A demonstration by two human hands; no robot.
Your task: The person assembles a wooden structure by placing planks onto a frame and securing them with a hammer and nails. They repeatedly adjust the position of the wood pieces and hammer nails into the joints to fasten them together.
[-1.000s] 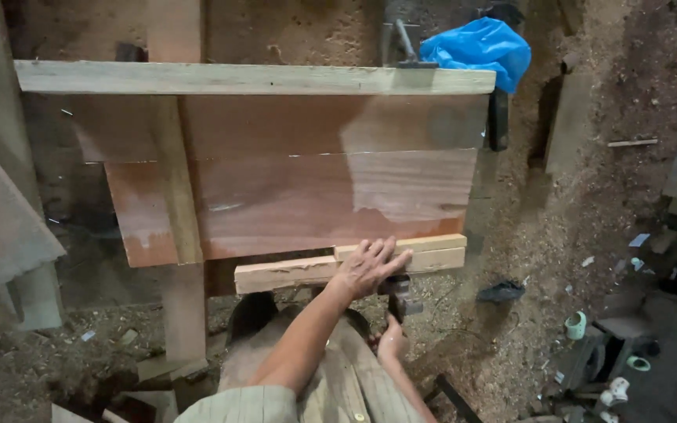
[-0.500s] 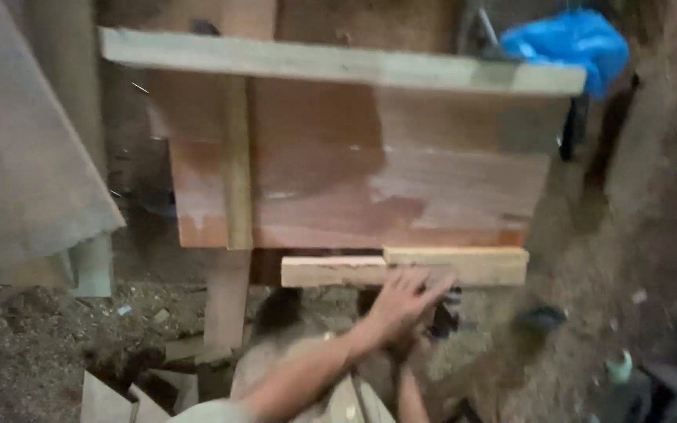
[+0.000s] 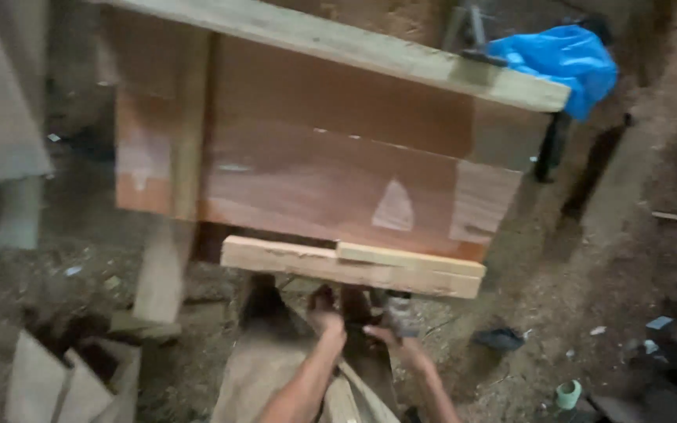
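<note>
Timber: pale rectangular wooden batten (image 3: 350,266), lying level across the near edge of the reddish-brown plywood panel (image 3: 331,180); a thinner pale strip sits on its right half.
Position: near centre of the scene, just above both hands; its left end overhangs bare ground.
Left hand (image 3: 324,313): raised under the batten's middle, fingers curled; grip state cannot be told, the frame is blurred and the batten shadows the fingers.
Right hand (image 3: 389,333): just right of the left hand, closed around a small dark tool with a pale body (image 3: 397,313); kind of tool not readable.
Handling (judgement): batten looks stiff, dry, moderately light; rough-sawn faces should not slip; edges may splinter. Best held from below near mid-length, so neither end tips.
Surroundings: long pale wooden beam (image 3: 338,47) across the panel's far edge; upright pale post (image 3: 174,196) at left; crumpled blue plastic sheet (image 3: 562,63) far right; sawdust-strewn earth floor (image 3: 613,290).
</note>
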